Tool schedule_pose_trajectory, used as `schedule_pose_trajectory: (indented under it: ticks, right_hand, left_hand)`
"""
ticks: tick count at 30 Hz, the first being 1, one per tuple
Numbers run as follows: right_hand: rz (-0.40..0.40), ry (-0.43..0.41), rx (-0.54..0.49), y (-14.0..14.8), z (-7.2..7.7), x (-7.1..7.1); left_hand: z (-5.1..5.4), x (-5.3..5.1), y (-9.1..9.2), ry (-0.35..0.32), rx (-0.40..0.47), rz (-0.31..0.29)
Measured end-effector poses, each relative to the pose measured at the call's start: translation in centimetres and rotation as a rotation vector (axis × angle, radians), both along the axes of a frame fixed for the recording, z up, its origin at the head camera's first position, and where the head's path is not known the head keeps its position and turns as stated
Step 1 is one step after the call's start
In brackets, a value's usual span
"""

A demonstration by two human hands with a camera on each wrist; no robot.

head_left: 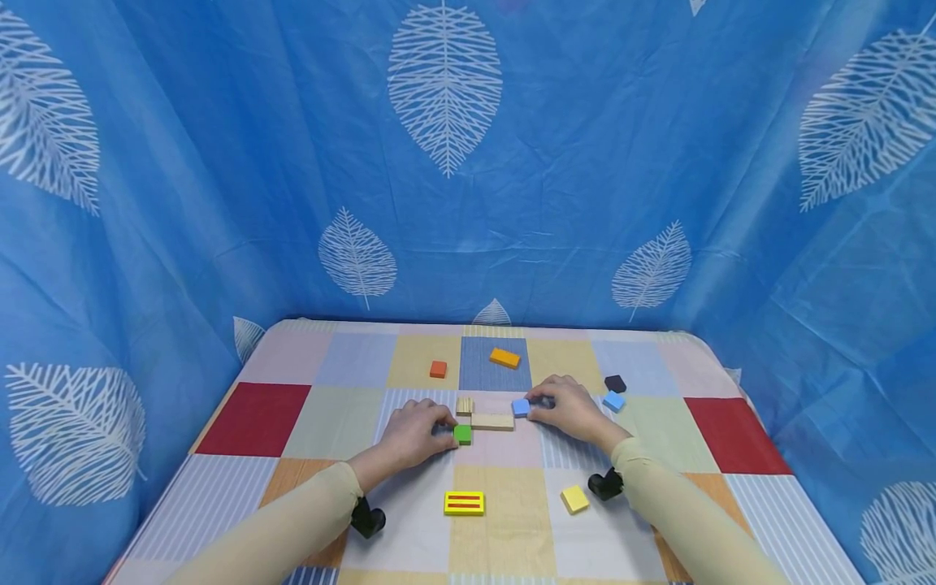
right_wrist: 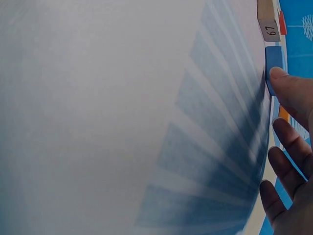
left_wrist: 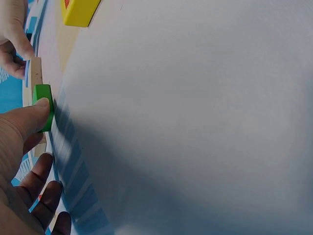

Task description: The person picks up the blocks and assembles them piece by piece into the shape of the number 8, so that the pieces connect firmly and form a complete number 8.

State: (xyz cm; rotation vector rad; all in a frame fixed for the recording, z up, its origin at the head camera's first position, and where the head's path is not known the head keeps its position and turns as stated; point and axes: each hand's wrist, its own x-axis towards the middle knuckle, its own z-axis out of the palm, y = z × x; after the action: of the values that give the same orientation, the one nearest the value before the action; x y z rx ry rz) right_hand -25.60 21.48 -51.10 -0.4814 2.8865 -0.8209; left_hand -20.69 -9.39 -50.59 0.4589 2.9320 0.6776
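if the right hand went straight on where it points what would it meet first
Past the blue block it holds, the right hand would likely meet the long wooden block; any gap is unclear.

A patchwork cloth [head_left: 252, 418] covers the desk [head_left: 504, 548]; blue curtains [head_left: 570, 146] with white leaf prints [head_left: 445, 85] hang beyond its far and side edges.

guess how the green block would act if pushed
The green block would probably slide rather than roll, given its flat faces. It looks stiff, with no visible dent where the left hand pinches it, and is likely light, being small beside that hand.
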Motion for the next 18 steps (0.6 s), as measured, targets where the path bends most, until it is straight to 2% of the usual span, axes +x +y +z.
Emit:
schedule_pose_trajectory:
  ticks: [18]
  right_hand:
    - [-0.026,-0.005,-0.004,-0.41,-0.27,-0.1]
  left_hand:
    - [0.03,0.02,-0.03,0.004,0.007,-0.008]
